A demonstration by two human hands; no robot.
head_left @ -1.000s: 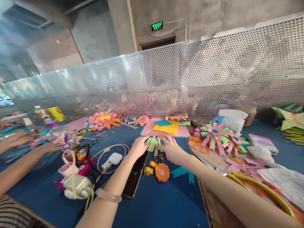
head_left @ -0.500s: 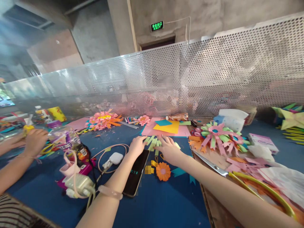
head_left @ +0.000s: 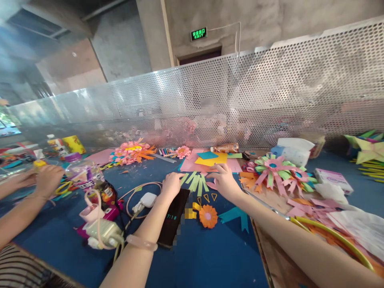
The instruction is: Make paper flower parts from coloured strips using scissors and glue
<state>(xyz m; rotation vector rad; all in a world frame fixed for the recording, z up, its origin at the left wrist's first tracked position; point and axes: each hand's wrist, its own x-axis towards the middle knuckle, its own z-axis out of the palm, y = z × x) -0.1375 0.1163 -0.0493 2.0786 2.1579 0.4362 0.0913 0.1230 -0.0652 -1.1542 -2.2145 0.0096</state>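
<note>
1. Left hand (head_left: 171, 185): resting on blue table (head_left: 210, 256), fingers loosely curled, tips touching near end of green paper strips (head_left: 195, 182); nothing gripped.
2. Right hand (head_left: 224, 181): fingers spread flat, pressing a pink paper petal (head_left: 213, 185) just right of the strips (grasp not discernible).
3. Strips: fanned out between both hands, beside phone (head_left: 175, 218).
4. Orange paper flower (head_left: 208, 216): nearer the wearer, apart from both hands.

Your blue bench (head_left: 210, 256) carries green paper strips (head_left: 195, 182), a dark phone (head_left: 175, 216), an orange paper flower (head_left: 208, 216), coloured paper sheets (head_left: 210, 161) and a white charger (head_left: 147, 199).
</note>
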